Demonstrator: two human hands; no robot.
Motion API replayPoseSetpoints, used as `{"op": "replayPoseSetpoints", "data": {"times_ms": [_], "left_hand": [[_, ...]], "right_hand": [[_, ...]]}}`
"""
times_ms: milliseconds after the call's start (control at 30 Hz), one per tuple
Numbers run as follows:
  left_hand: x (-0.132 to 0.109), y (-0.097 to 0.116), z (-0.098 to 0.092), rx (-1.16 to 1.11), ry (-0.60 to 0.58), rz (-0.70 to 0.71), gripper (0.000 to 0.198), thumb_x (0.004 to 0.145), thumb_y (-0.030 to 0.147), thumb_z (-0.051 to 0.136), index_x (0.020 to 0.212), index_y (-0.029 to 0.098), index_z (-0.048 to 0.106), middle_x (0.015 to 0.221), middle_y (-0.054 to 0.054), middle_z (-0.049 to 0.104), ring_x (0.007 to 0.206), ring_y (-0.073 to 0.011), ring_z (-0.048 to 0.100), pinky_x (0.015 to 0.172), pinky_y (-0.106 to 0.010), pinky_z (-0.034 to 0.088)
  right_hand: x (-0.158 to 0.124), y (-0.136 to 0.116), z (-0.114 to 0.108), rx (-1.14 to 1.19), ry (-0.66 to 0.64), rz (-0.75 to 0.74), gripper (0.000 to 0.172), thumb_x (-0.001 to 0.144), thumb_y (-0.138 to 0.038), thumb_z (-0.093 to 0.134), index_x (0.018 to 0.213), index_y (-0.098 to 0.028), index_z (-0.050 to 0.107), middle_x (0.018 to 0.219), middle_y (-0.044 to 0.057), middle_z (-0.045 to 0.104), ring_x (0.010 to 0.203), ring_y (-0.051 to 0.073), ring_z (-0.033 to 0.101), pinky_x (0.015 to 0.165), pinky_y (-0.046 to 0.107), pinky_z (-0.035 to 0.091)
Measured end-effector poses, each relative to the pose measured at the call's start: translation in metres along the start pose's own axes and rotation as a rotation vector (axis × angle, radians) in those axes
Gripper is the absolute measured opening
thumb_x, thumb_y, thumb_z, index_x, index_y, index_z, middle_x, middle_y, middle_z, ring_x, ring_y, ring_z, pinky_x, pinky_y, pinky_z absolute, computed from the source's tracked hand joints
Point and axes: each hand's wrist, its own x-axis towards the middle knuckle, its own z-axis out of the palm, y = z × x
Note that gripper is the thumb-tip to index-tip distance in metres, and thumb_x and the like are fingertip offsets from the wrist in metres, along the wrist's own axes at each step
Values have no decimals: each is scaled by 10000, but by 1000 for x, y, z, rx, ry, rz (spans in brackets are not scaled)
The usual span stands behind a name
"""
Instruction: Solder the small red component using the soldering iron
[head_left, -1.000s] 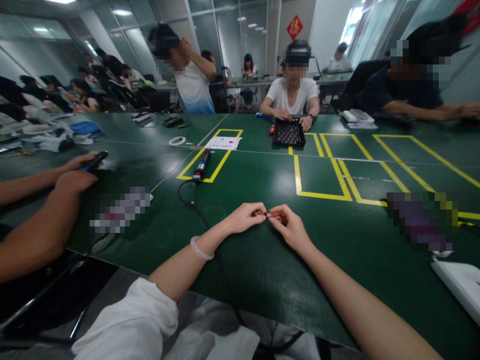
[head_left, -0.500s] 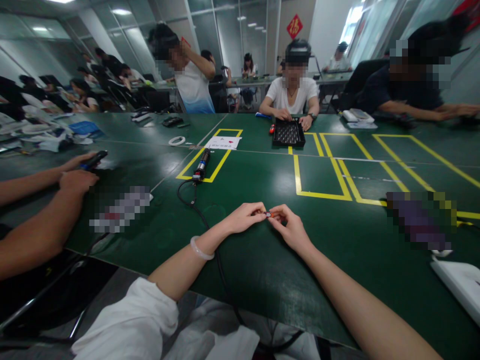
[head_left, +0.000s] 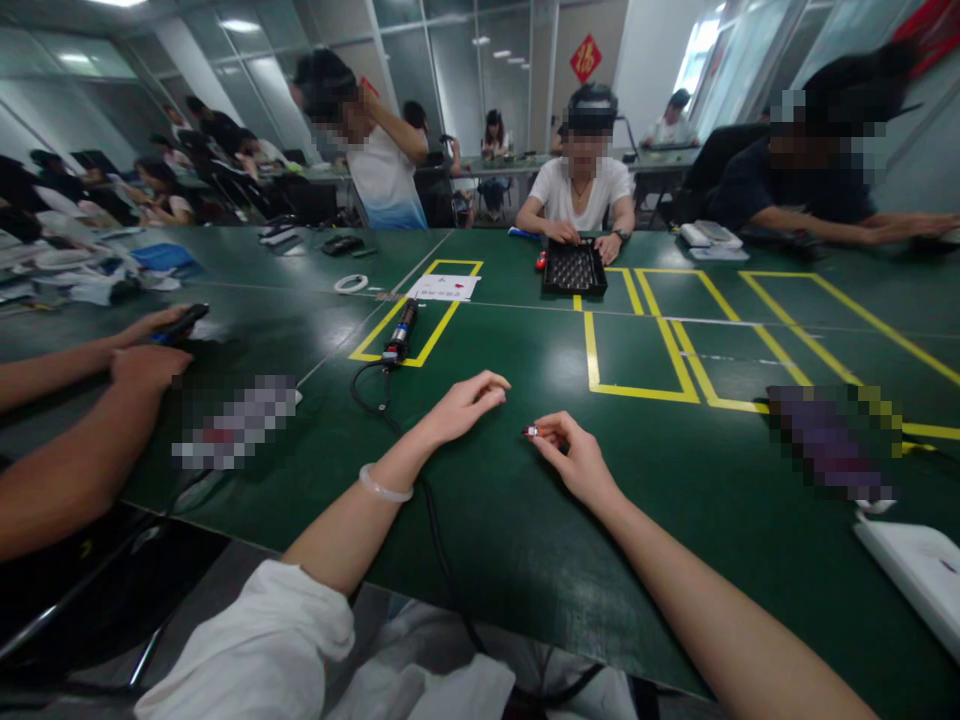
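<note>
In the head view, my right hand (head_left: 577, 455) pinches a small red-and-white piece (head_left: 532, 432) with dark bits between thumb and fingertips, just above the green table. The piece is too small to name more exactly. My left hand (head_left: 469, 405) hovers to the left of it, apart from the piece, with fingers extended and the thumb slightly below them; no object shows in it. Beyond my left hand lies a black cylindrical tool (head_left: 401, 330) with a silver and blue band, its black cord running toward me under my left forearm.
Yellow tape (head_left: 645, 395) marks rectangles on the green table (head_left: 480, 560). A white paper (head_left: 448, 288) and white ring (head_left: 351, 284) lie farther off. Opposite, a person handles a black tray (head_left: 574, 281). Another person's hands (head_left: 154, 350) hold a dark device at left. A white device (head_left: 915, 570) lies at right.
My left hand has let go of the small piece and moved up and left from it. The right hand keeps hold of the piece in nearly the same spot.
</note>
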Motion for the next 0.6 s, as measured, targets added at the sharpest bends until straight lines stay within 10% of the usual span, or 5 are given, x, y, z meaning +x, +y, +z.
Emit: {"op": "replayPoseSetpoints", "data": {"times_ms": [167,333,600], "left_hand": [[14,-67,-61,501,278,-155,373,884,369,513,1204,178,522,1204,-92,551,1144,-244,512,1010,-400,390],[17,-126,-124,749,254,-547,658,753,374,710,1286,95,441,1326,-188,467,1224,-328,431,1020,-458,362],[17,-134,-147,702,151,-621,535,732,337,754,1106,27,529,1023,-94,591,965,-198,530,889,-338,438]], "right_hand": [[-1,-2,1,2,-21,11,152,880,-321,588,959,-192,600,810,24,642,690,150,573,614,260,439],[0,-4,0,-6,-42,4,130,887,-298,576,959,-194,604,825,19,648,692,144,573,615,254,435],[1,-3,-1,-101,-34,-44,116,874,-238,577,964,-186,628,910,41,632,770,158,597,656,267,455]]}}
